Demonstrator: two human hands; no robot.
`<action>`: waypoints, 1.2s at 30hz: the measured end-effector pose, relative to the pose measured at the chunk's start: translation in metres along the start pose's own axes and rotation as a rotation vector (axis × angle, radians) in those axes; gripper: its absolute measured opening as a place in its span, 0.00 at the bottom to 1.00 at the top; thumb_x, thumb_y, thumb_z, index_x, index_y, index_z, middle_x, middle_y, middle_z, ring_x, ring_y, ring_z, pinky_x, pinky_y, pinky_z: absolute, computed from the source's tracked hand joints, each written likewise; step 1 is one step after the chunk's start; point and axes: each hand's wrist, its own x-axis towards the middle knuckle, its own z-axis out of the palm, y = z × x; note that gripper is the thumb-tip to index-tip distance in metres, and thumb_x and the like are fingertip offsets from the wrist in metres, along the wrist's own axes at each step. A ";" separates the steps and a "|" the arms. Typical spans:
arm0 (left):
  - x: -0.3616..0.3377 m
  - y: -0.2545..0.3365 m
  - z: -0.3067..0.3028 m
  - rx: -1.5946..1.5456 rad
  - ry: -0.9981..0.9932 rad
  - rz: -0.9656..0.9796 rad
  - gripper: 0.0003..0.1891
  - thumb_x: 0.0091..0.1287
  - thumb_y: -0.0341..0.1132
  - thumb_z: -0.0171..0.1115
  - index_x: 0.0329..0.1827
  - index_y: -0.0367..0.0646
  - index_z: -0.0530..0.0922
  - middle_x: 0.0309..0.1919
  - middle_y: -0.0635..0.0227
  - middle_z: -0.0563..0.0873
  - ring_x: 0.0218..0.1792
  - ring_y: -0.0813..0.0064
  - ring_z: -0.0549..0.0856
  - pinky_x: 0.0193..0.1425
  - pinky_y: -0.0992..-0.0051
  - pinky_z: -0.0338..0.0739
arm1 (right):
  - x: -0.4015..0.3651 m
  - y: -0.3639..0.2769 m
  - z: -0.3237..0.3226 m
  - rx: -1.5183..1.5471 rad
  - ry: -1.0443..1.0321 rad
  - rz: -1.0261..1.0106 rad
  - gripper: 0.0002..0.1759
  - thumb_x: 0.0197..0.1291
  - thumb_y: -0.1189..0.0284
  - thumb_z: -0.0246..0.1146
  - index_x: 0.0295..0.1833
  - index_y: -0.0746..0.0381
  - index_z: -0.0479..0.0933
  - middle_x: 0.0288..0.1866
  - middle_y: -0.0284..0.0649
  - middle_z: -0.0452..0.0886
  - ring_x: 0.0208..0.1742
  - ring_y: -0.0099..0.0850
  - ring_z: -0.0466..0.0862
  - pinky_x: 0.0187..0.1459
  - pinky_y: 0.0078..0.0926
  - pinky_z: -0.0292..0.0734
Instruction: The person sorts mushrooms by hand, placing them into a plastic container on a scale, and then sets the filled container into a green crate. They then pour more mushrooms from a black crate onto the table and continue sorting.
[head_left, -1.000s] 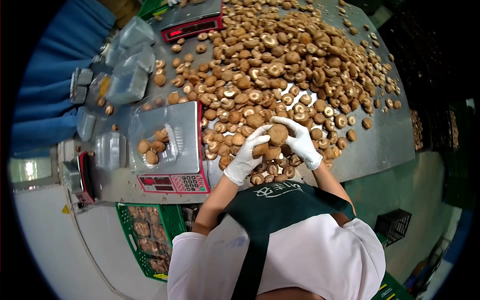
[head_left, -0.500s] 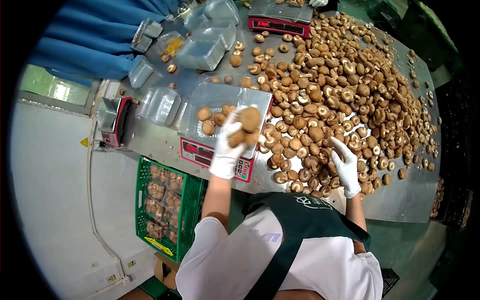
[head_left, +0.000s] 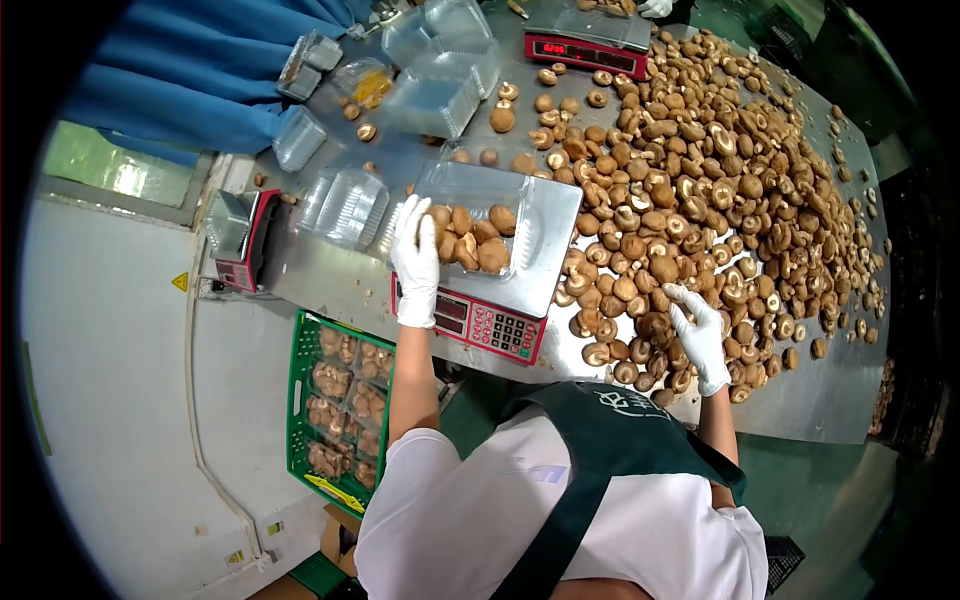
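Just changed: the large brown mushrooms that the left hand carried over the scale half a second ago are out of its grip; more caps lie in the clear plastic tray (head_left: 523, 240) than then. Meaning: tray fuller, hand freed of its load.

Left white-gloved hand (head_left: 415, 255): at the tray's left side, fingers nearly straight, thumb a little apart, nothing seen held. Cannot tell if it touches the wall or the nearest cap.

Right white-gloved hand (head_left: 703, 345): loosely open, seemingly without a hold, over the near edge of the heap of brown mushrooms (head_left: 760, 200).

Tray sits on the red-framed scale with a steel platform (head_left: 550, 250), by the near edge of the metal bench (head_left: 810, 405), left of the heap. Stacked clear containers (head_left: 435, 95) toward the far left corner. Green plastic crate (head_left: 297, 400), holding mushroom packs (head_left: 330, 380), below the near edge.
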 end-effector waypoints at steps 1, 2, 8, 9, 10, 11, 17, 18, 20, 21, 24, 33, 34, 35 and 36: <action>0.003 -0.002 -0.005 -0.042 0.009 -0.029 0.13 0.68 0.35 0.56 0.50 0.38 0.80 0.55 0.55 0.80 0.58 0.58 0.77 0.65 0.67 0.66 | 0.001 0.000 0.001 -0.008 0.001 0.007 0.16 0.60 0.78 0.59 0.55 0.64 0.78 0.52 0.41 0.81 0.58 0.31 0.77 0.61 0.28 0.68; 0.004 0.001 -0.009 -0.035 -0.010 -0.012 0.13 0.66 0.34 0.57 0.50 0.38 0.80 0.54 0.55 0.80 0.57 0.59 0.77 0.64 0.68 0.68 | 0.002 0.001 0.004 -0.005 0.015 0.005 0.16 0.59 0.78 0.60 0.54 0.64 0.78 0.51 0.43 0.81 0.56 0.33 0.79 0.59 0.27 0.70; 0.017 0.024 -0.026 0.076 -0.493 0.308 0.24 0.52 0.34 0.68 0.54 0.49 0.79 0.56 0.65 0.80 0.62 0.55 0.72 0.67 0.63 0.66 | 0.010 -0.010 0.018 0.064 0.037 0.106 0.14 0.60 0.75 0.61 0.52 0.64 0.79 0.50 0.45 0.82 0.52 0.34 0.81 0.54 0.26 0.73; 0.017 0.028 -0.023 0.091 -0.592 0.346 0.25 0.51 0.35 0.68 0.55 0.53 0.79 0.57 0.68 0.80 0.64 0.55 0.70 0.69 0.59 0.60 | 0.013 -0.006 0.021 0.032 0.036 0.083 0.14 0.60 0.74 0.61 0.52 0.64 0.79 0.49 0.46 0.82 0.51 0.33 0.82 0.54 0.25 0.73; 0.016 0.034 -0.017 0.138 -0.654 0.410 0.24 0.52 0.35 0.67 0.55 0.55 0.79 0.57 0.70 0.80 0.64 0.56 0.70 0.70 0.56 0.58 | 0.014 -0.005 0.024 0.041 0.046 0.085 0.14 0.61 0.74 0.61 0.51 0.64 0.79 0.48 0.46 0.83 0.51 0.33 0.82 0.54 0.25 0.73; 0.015 0.039 -0.012 0.187 -0.713 0.474 0.23 0.53 0.35 0.67 0.55 0.57 0.79 0.57 0.71 0.80 0.65 0.56 0.69 0.70 0.53 0.55 | 0.016 -0.007 0.027 0.050 0.056 0.086 0.13 0.61 0.74 0.61 0.51 0.64 0.79 0.48 0.46 0.83 0.51 0.33 0.82 0.54 0.25 0.73; 0.024 0.027 0.002 0.043 -0.700 0.410 0.16 0.52 0.34 0.69 0.45 0.47 0.83 0.38 0.69 0.84 0.49 0.66 0.80 0.62 0.64 0.65 | 0.017 -0.012 0.031 0.045 0.084 0.117 0.13 0.61 0.74 0.60 0.51 0.64 0.80 0.47 0.45 0.83 0.49 0.32 0.82 0.52 0.25 0.74; 0.031 0.029 0.003 -0.149 -0.649 0.221 0.14 0.52 0.31 0.69 0.43 0.43 0.84 0.35 0.66 0.84 0.39 0.71 0.83 0.50 0.71 0.75 | 0.016 -0.012 0.030 0.039 0.092 0.125 0.13 0.62 0.74 0.60 0.51 0.63 0.80 0.47 0.45 0.83 0.49 0.31 0.82 0.51 0.25 0.74; 0.034 0.027 0.000 -0.337 -0.518 -0.192 0.12 0.57 0.29 0.67 0.45 0.40 0.83 0.33 0.71 0.84 0.33 0.80 0.82 0.41 0.79 0.77 | 0.014 -0.011 0.028 0.039 0.100 0.148 0.13 0.62 0.73 0.60 0.51 0.63 0.80 0.48 0.44 0.83 0.49 0.30 0.82 0.51 0.25 0.74; 0.039 0.023 -0.001 -0.468 -0.521 -0.443 0.11 0.59 0.30 0.66 0.46 0.40 0.83 0.33 0.74 0.84 0.33 0.83 0.81 0.43 0.80 0.76 | 0.013 -0.016 0.026 0.019 0.102 0.156 0.13 0.62 0.73 0.60 0.51 0.63 0.79 0.49 0.44 0.83 0.50 0.31 0.82 0.52 0.25 0.74; 0.043 0.031 -0.003 -0.615 -0.476 -0.580 0.10 0.63 0.31 0.64 0.46 0.37 0.82 0.32 0.75 0.83 0.31 0.87 0.79 0.37 0.85 0.74 | 0.012 -0.010 0.026 0.000 0.104 0.143 0.14 0.62 0.73 0.60 0.52 0.64 0.79 0.49 0.44 0.83 0.51 0.31 0.81 0.53 0.25 0.74; 0.025 0.037 0.004 -0.089 -0.458 -0.101 0.11 0.57 0.33 0.68 0.42 0.40 0.84 0.27 0.67 0.83 0.26 0.75 0.80 0.35 0.77 0.76 | 0.019 -0.006 0.021 -0.047 0.084 0.112 0.13 0.61 0.72 0.59 0.49 0.64 0.80 0.46 0.46 0.84 0.49 0.34 0.83 0.53 0.27 0.74; 0.019 0.035 0.007 -0.019 -0.476 0.095 0.13 0.53 0.34 0.69 0.42 0.43 0.85 0.29 0.63 0.83 0.30 0.66 0.82 0.39 0.72 0.76 | 0.020 0.001 0.021 -0.069 0.090 0.078 0.13 0.61 0.71 0.59 0.49 0.63 0.80 0.45 0.47 0.84 0.48 0.36 0.83 0.52 0.28 0.75; 0.010 0.025 0.012 0.071 -0.479 0.278 0.14 0.51 0.36 0.70 0.41 0.45 0.85 0.33 0.64 0.83 0.36 0.63 0.81 0.44 0.69 0.76 | 0.021 -0.007 0.016 -0.085 0.064 0.086 0.13 0.60 0.71 0.59 0.49 0.62 0.80 0.44 0.48 0.83 0.47 0.37 0.83 0.50 0.29 0.75; 0.006 0.030 0.011 0.161 -0.509 0.322 0.15 0.49 0.38 0.71 0.41 0.47 0.86 0.36 0.66 0.83 0.41 0.64 0.80 0.48 0.68 0.74 | 0.023 -0.004 0.013 -0.094 0.062 0.082 0.13 0.60 0.70 0.59 0.49 0.61 0.80 0.42 0.49 0.83 0.45 0.39 0.84 0.49 0.29 0.76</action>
